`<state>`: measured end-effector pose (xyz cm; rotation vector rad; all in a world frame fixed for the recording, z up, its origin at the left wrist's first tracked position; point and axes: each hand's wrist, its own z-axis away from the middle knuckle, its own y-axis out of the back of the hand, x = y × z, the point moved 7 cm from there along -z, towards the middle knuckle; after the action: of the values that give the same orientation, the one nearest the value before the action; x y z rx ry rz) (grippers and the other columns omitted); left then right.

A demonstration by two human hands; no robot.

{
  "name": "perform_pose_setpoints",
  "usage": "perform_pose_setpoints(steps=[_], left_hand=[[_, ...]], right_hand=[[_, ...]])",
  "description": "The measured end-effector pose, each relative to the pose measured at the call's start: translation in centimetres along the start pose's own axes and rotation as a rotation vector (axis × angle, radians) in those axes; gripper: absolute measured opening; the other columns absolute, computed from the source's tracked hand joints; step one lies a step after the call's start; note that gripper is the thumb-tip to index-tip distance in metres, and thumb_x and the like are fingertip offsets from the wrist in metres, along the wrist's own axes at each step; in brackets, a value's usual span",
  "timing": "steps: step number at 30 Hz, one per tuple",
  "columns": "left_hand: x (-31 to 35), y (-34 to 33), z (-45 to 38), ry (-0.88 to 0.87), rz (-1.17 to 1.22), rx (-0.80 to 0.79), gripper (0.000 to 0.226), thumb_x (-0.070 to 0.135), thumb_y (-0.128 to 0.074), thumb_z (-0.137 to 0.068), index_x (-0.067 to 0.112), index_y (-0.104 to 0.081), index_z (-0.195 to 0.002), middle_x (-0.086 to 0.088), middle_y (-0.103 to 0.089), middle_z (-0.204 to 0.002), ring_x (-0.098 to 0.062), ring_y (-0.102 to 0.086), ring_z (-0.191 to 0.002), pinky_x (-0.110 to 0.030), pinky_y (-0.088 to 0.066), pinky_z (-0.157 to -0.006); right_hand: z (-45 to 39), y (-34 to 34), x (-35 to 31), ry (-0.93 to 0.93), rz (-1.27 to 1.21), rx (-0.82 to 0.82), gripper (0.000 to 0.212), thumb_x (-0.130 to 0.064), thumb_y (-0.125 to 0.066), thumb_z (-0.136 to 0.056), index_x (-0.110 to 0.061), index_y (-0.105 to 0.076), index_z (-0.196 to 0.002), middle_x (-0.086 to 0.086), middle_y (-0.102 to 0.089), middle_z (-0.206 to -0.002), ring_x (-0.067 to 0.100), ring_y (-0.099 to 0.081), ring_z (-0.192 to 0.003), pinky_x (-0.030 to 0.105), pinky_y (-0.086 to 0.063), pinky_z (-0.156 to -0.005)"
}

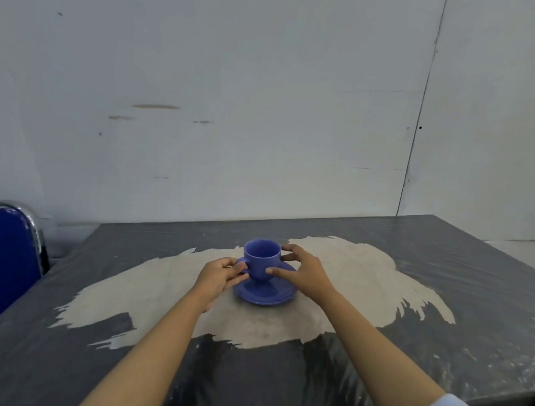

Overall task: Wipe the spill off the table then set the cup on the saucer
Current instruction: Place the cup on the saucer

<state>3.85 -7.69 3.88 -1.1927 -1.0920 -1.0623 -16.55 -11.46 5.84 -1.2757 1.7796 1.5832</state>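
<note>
A blue cup [261, 260] stands upright on a blue saucer [265, 294] in the middle of the dark table [440, 351]. My left hand [220, 276] pinches the cup's handle on its left side. My right hand [302, 269] wraps around the cup's right side, thumb on the front and fingers behind. No cloth and no wet spill can be made out in this view.
A large pale, worn patch [366, 274] spreads across the tabletop around the saucer. A blue chair with a chrome frame [2, 255] stands at the table's left edge. A grey wall [235, 104] rises right behind the table.
</note>
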Motion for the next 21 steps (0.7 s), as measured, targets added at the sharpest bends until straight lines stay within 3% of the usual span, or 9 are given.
perform_pose_setpoints(steps=[5, 10, 14, 17, 21], left_hand=[[-1.0, 0.0, 0.6, 0.004, -0.010, -0.022, 0.008, 0.008, -0.060, -0.092, 0.006, -0.067, -0.097, -0.013, -0.070, -0.105, -0.017, -0.071, -0.094, -0.019, -0.059, -0.072], [-2.0, -0.6, 0.5, 0.029, -0.039, -0.025, 0.010, 0.007, -0.063, -0.090, 0.004, -0.066, -0.099, -0.016, -0.068, -0.110, -0.020, -0.071, -0.096, -0.020, -0.060, -0.072], [-2.3, -0.9, 0.3, 0.052, -0.041, -0.026, 0.021, 0.006, -0.064, -0.090, 0.001, -0.064, -0.110, -0.017, -0.068, -0.114, -0.022, -0.070, -0.100, -0.021, -0.060, -0.072], [-2.4, -1.1, 0.5, 0.094, -0.052, -0.034, 0.031, 0.008, -0.066, -0.088, -0.001, -0.061, -0.118, -0.016, -0.067, -0.116, -0.023, -0.068, -0.105, -0.026, -0.060, -0.080], [-2.4, -1.7, 0.5, 0.093, -0.111, -0.030, 0.023, 0.009, -0.067, -0.087, 0.000, -0.065, -0.108, -0.017, -0.068, -0.113, -0.023, -0.068, -0.104, -0.032, -0.056, -0.091]], right_hand=[[0.4, -0.6, 0.4, -0.003, -0.005, 0.003, 0.070, -0.048, -0.084, -0.066, -0.026, -0.056, -0.127, -0.006, -0.070, -0.115, 0.012, -0.065, -0.105, 0.032, -0.053, -0.091], [0.6, -0.6, 1.0, -0.032, 0.016, -0.028, 0.062, -0.039, -0.083, -0.071, -0.032, -0.054, -0.126, -0.006, -0.068, -0.117, 0.013, -0.064, -0.105, 0.024, -0.053, -0.079], [0.5, -0.5, 1.2, -0.040, 0.030, -0.037, 0.063, -0.037, -0.080, -0.075, -0.031, -0.051, -0.130, -0.006, -0.065, -0.124, 0.013, -0.061, -0.108, 0.022, -0.049, -0.079], [0.3, -0.6, 1.4, -0.042, 0.040, -0.053, 0.064, -0.033, -0.078, -0.079, -0.028, -0.048, -0.135, -0.003, -0.062, -0.130, 0.014, -0.059, -0.113, 0.024, -0.048, -0.084], [-0.1, -0.6, 1.4, -0.038, 0.070, -0.086, 0.063, -0.030, -0.073, -0.085, -0.024, -0.044, -0.140, -0.001, -0.059, -0.136, 0.020, -0.057, -0.122, 0.034, -0.051, -0.095]])
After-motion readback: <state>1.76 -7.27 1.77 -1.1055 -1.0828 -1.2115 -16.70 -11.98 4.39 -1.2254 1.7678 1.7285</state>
